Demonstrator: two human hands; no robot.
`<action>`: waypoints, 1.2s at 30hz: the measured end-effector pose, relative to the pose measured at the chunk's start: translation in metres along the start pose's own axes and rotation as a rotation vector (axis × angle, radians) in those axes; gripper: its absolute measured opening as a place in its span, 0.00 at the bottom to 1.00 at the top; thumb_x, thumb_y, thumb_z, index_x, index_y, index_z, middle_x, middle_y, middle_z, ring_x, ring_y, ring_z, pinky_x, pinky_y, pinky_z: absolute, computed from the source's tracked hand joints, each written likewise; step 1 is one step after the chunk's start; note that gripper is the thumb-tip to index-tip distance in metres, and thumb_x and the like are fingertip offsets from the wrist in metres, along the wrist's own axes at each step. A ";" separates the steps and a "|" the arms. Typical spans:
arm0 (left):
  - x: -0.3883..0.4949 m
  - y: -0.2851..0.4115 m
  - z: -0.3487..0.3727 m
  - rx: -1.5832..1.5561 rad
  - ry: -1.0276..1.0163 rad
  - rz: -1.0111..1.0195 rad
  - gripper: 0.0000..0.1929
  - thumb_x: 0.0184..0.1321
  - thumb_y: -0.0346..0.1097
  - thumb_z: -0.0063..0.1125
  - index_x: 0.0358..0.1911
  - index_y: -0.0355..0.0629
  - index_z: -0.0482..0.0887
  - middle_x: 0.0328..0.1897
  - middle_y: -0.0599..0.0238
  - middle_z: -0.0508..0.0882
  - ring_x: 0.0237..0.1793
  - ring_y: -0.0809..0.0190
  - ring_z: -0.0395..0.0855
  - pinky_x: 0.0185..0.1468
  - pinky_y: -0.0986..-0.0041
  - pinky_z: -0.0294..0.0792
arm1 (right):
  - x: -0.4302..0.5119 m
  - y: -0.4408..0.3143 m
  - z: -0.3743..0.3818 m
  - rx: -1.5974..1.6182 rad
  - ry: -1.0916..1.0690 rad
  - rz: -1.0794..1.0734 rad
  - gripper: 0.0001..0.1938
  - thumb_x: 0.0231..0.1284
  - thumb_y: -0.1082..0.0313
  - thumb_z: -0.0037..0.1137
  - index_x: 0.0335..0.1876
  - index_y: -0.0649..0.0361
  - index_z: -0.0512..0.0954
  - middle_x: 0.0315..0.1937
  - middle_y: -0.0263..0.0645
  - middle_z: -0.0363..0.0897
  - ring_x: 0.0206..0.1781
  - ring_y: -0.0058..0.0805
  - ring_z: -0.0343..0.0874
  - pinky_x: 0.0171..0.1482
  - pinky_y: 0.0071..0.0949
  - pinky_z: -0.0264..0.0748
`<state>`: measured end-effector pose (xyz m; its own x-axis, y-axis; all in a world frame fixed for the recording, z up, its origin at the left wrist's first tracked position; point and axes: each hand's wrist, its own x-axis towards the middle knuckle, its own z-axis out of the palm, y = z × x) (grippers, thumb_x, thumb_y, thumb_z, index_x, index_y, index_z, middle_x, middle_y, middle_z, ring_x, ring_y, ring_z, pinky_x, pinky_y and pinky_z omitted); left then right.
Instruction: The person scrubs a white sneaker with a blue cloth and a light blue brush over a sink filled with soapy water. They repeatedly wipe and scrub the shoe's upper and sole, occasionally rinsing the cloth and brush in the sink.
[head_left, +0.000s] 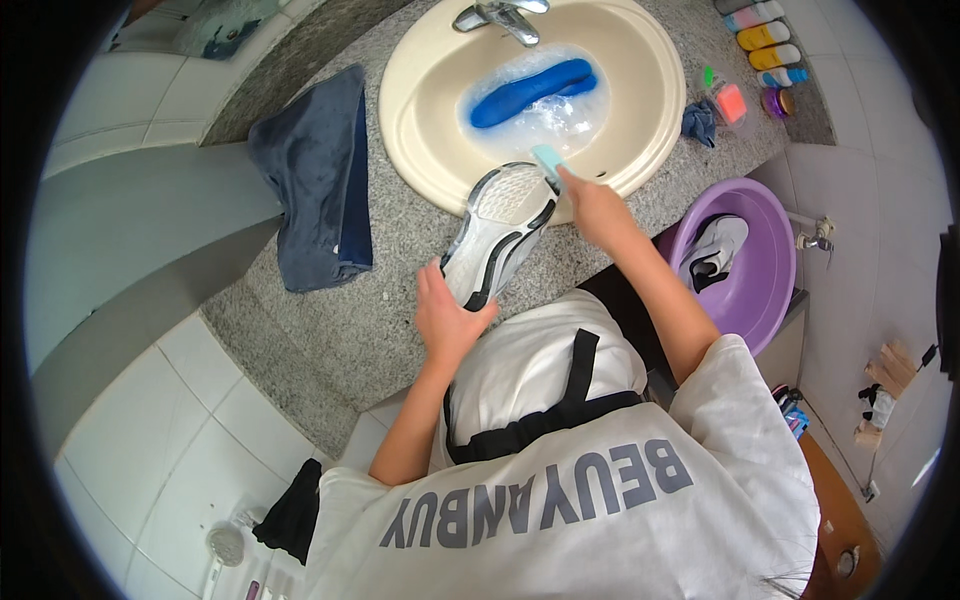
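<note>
A white shoe with black trim (499, 225) lies sole up over the front rim of a cream oval washbasin (420, 169). My left hand (448, 315) grips it at the end nearer me. In my right hand (598, 210) is a light teal brush (550, 161), touching or close beside the far end of the sole; its bristles cannot be made out. Blue insoles (529, 94) rest overlapping in foamy water (559, 127) in the basin, below a chrome faucet (504, 19).
A dark blue-grey cloth (319, 180) lies left on the granite counter (397, 300). A purple tub (757, 300) at the right holds another white and black shoe (716, 247). Several bottles (763, 35), a crumpled blue cloth (699, 124) and a pink block (730, 103) stand or lie at the back right.
</note>
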<state>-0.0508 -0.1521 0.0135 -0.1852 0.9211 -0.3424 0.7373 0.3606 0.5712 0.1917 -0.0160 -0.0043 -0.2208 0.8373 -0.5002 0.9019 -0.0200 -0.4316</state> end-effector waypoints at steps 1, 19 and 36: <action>0.002 -0.006 0.002 0.015 0.022 0.023 0.47 0.39 0.46 0.79 0.64 0.34 0.68 0.57 0.48 0.74 0.57 0.39 0.78 0.55 0.51 0.74 | -0.013 -0.008 -0.002 -0.029 -0.006 -0.014 0.29 0.65 0.75 0.47 0.74 0.52 0.71 0.36 0.60 0.85 0.41 0.58 0.86 0.45 0.53 0.81; 0.006 0.011 -0.004 0.257 -0.096 0.036 0.42 0.39 0.47 0.78 0.56 0.34 0.70 0.54 0.47 0.76 0.56 0.39 0.78 0.53 0.51 0.75 | -0.060 -0.021 0.013 0.103 0.158 -0.047 0.25 0.71 0.71 0.49 0.72 0.52 0.73 0.33 0.61 0.83 0.38 0.62 0.84 0.42 0.57 0.77; 0.058 0.062 0.043 0.374 -0.148 -0.035 0.39 0.50 0.52 0.76 0.54 0.29 0.67 0.52 0.47 0.76 0.46 0.47 0.87 0.45 0.59 0.83 | 0.019 -0.048 0.014 -0.191 0.029 0.101 0.23 0.63 0.71 0.51 0.65 0.65 0.71 0.38 0.61 0.86 0.44 0.61 0.87 0.48 0.51 0.83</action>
<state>0.0123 -0.0830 -0.0034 -0.1391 0.8682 -0.4764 0.9227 0.2882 0.2559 0.1392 -0.0069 -0.0041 -0.1169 0.8519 -0.5105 0.9736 -0.0032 -0.2283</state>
